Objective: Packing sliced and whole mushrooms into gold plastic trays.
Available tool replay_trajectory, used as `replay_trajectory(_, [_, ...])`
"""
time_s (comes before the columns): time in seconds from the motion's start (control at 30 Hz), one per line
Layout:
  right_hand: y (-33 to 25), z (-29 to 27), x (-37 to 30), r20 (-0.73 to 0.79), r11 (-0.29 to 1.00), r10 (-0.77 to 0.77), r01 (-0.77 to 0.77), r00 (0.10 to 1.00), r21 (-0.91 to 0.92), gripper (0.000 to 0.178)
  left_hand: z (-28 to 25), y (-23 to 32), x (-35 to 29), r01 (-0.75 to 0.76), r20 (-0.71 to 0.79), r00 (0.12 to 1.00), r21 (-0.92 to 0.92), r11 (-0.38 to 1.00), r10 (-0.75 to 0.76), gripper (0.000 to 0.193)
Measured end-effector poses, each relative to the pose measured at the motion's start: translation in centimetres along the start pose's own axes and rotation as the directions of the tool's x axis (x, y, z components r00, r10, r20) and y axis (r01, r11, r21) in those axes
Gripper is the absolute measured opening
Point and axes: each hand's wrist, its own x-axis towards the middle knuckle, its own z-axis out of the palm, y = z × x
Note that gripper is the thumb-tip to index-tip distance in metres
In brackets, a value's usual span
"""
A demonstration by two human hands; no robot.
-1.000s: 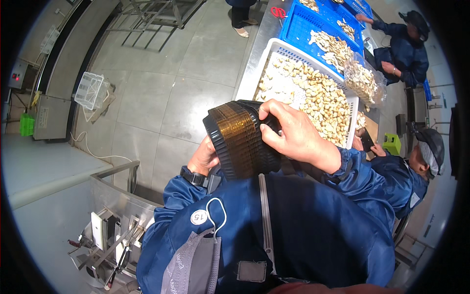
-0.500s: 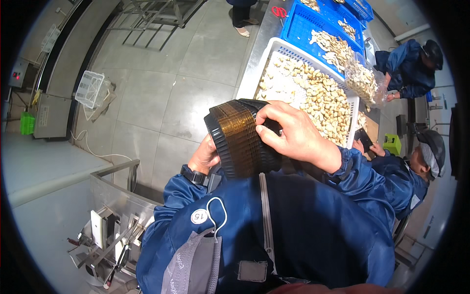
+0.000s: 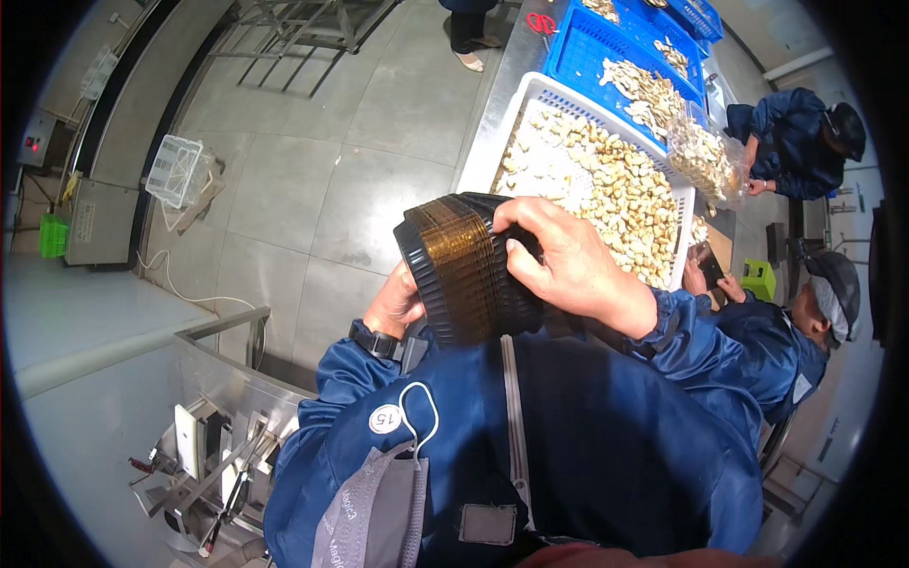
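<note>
In front of my chest I hold a stack of nested black plastic trays, with ribbed rims that shine gold-brown in the light. My left hand grips the stack from the left side; most of its fingers are hidden behind it. With thumb and bent forefinger, my right hand pinches at the stack's right edge. Whether a single tray is parted from the others there, I cannot tell. Just beyond my right hand lies a white crate holding many cut, pale-brown mushroom pieces.
Blue crates with sliced pieces stand behind the white one, near red scissors. On the right are two co-workers, one beside a clear bag of slices. A metal frame with tools is at my lower left.
My right thumb and forefinger have shifted slightly along the stack's edge, the thumb bending more. The stack and my left hand stay nearly in place.
</note>
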Motion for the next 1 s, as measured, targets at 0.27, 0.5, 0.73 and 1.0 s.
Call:
replay_trajectory(0.27, [0.8, 0.1, -0.2, -0.002, 0.994, -0.113, 0.113, 0.994, 0.013, 0.019, 0.4, 0.1, -0.1, 0.041, -0.084, 0.996, 0.051, 0.998, -0.037, 0.101])
replay_trajectory(0.5, [0.2, 0.1, 0.0, -0.013, 0.994, -0.111, 0.111, 0.994, -0.020, 0.019, -0.3, 0.0, -0.2, 0.004, 0.011, 1.000, -0.003, 1.000, -0.004, 0.097])
replay_trajectory(0.73, [-0.1, 0.1, 0.0, 0.008, 0.998, -0.060, 0.060, 0.998, -0.019, 0.020, 0.0, 0.0, -0.5, -0.020, 0.040, 0.999, -0.026, 0.999, 0.021, 0.093])
replay_trajectory(1.0, [-0.3, 0.0, 0.1, 0.047, 0.999, -0.007, 0.008, 0.999, -0.032, 0.019, -0.1, -0.1, -0.3, -0.016, 0.026, 1.000, 0.008, 1.000, 0.016, 0.101])
